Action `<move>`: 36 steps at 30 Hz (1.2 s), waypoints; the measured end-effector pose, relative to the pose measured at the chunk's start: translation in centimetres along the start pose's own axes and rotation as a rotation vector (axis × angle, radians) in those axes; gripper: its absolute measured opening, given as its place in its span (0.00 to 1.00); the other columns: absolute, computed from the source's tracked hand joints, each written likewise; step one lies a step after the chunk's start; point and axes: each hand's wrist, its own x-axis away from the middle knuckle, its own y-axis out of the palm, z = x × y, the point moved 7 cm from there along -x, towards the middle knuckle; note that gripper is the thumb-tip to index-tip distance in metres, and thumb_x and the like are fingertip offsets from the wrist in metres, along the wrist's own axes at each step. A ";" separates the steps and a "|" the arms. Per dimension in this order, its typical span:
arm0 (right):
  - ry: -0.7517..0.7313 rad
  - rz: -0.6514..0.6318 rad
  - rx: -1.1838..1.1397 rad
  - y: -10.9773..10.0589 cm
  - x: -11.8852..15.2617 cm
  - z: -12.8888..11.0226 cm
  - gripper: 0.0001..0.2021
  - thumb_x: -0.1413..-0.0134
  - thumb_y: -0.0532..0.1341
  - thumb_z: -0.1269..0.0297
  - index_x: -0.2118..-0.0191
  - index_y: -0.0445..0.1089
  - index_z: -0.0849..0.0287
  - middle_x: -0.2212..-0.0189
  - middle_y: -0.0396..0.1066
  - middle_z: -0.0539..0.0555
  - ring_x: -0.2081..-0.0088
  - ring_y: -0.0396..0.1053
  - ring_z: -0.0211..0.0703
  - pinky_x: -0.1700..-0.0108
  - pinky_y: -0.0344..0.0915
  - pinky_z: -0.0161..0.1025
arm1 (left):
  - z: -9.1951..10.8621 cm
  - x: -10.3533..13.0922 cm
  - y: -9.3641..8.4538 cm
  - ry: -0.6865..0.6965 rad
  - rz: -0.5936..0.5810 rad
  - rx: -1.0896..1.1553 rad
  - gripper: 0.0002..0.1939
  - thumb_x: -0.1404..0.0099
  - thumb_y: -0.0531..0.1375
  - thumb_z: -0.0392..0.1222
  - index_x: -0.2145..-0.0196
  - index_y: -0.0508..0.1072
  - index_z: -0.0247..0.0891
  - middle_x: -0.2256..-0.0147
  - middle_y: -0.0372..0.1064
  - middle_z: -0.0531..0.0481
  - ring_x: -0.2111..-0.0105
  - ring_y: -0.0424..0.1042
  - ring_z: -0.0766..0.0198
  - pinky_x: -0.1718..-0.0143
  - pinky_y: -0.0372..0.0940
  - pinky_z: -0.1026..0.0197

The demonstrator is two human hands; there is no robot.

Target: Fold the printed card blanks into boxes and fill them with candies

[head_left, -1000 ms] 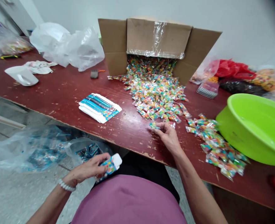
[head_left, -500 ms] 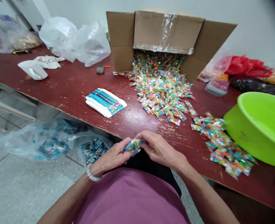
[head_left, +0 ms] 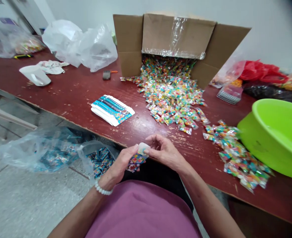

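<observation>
Here, hands [head_left: 166,153] touch a patterned cardboard box [head_left: 137,160].

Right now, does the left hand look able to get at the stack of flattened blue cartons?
Probably yes: nothing visible stands between the left hand and the flattened blue cartons near the table edge, though that hand holds a small printed box and may need freeing first.

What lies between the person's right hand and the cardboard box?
In the head view, a heap of colourful wrapped packets extends from the cardboard box; between that heap and the right hand is a strip of scuffed tabletop.
</observation>
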 end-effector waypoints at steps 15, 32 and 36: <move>0.106 -0.108 -0.349 1.8 0.2 0.3 0.14 0.52 0.72 0.56 0.63 0.75 0.58 0.70 0.72 0.48 0.74 0.67 0.31 0.74 0.61 0.28 | 0.6 -0.1 0.0 0.071 0.043 0.300 0.15 0.44 0.65 0.47 0.61 0.74 0.36 0.72 0.71 0.49 0.76 0.70 0.62 0.81 0.70 0.63; -0.356 -0.053 0.176 1.6 1.3 -4.1 0.03 0.40 0.64 0.65 0.63 0.77 0.57 0.63 0.78 0.54 0.61 0.75 0.43 0.58 0.70 0.40 | 0.8 0.7 0.2 -0.030 0.036 0.391 0.21 0.36 0.63 0.49 0.50 0.77 0.35 0.60 0.76 0.42 0.75 0.72 0.64 0.77 0.71 0.63; -0.274 -0.049 0.100 1.9 1.3 -3.7 0.06 0.45 0.69 0.61 0.63 0.76 0.55 0.61 0.76 0.54 0.61 0.74 0.43 0.59 0.70 0.40 | 1.0 0.8 -0.4 0.011 0.099 0.354 0.21 0.40 0.63 0.46 0.51 0.78 0.34 0.57 0.76 0.42 0.74 0.71 0.64 0.78 0.70 0.63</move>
